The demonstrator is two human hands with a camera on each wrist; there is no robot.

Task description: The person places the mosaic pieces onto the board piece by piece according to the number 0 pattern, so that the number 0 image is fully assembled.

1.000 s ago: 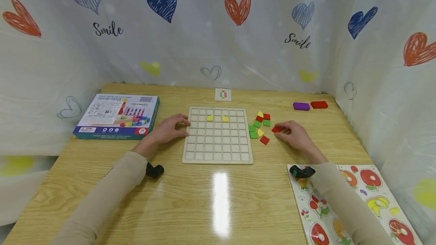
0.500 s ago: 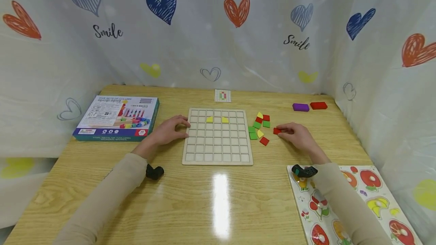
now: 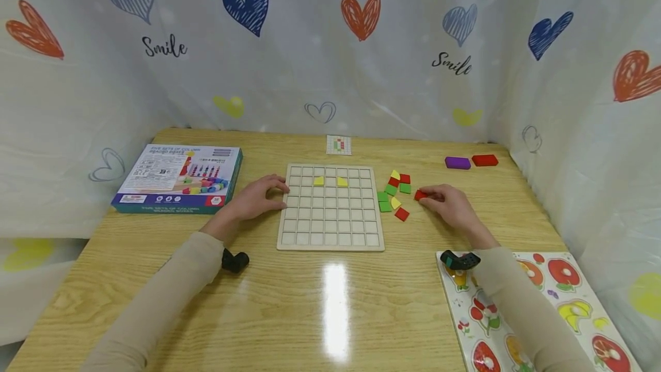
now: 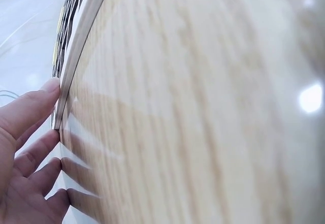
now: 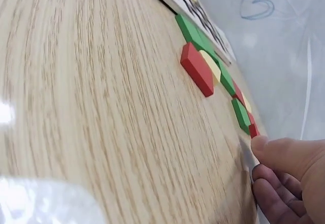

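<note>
A wooden grid board [image 3: 330,247] lies mid-table with two yellow pieces [image 3: 318,180] in its second row. My left hand [image 3: 258,197] rests on the table, its straight fingers [image 4: 30,112] touching the board's left edge [image 4: 76,56]. To the right of the board lies a small heap of green [image 3: 384,205], red [image 3: 401,213] and yellow tiles. My right hand [image 3: 444,202] sits just right of the heap and pinches a red tile [image 3: 419,194] on the tabletop. In the right wrist view the thumb [image 5: 277,155] sits against that tile [image 5: 253,130], with another red tile [image 5: 197,69] farther off.
A toy box [image 3: 178,177] lies at the left, a small pattern card [image 3: 338,144] behind the board. A purple block [image 3: 457,162] and a red block [image 3: 484,160] sit at the back right. A fruit puzzle board [image 3: 542,303] lies at the near right. Heart-printed curtains surround the table.
The right hand has shifted very slightly with the red tile at its fingertips. The left hand stays at the board's edge.
</note>
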